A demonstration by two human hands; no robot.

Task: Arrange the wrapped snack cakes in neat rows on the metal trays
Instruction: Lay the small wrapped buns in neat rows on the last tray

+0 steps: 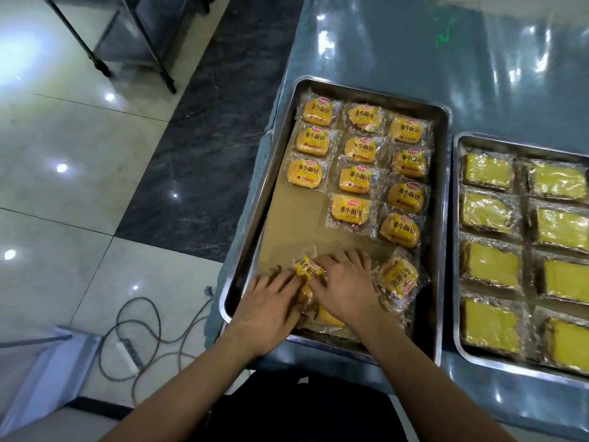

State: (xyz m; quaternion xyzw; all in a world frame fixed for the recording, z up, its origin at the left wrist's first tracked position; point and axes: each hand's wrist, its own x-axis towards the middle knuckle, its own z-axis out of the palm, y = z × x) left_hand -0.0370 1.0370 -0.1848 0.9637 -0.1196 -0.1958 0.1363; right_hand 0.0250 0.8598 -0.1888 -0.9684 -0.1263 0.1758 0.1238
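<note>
Both hands down at the near end of the left tray (245, 260). Left hand (271, 301) lies palm down, fingers bent onto a small heap of wrapped snack cakes, fingertips touching the raised cake (308, 267) that sits tilted on top of the heap. Right hand (345, 287) is also palm down, fingers spread flat, fingertips on the same cake from the other side (so it is pinched between the two hands; can't tell if either hand alone has a real grip). More cakes are partly hidden under the palms (330, 317). Just right of the right hand sits a loose cake (397, 278), turned the other way round and lying askew against the tray's near right corner. Further up the tray, label-up cakes lie in three columns: left column three (306, 156), middle column four (355, 164), right column four (404, 183). Bare brown liner (287, 224) shows between the columns and the hands. Second tray (456, 250) just beside on the right, filled with larger plain yellow wrapped cakes (522, 250) in two visible columns. Both trays sit on a glossy blue-grey table (398, 43). Tile floor to the left with a power strip and cable (127, 342).
</note>
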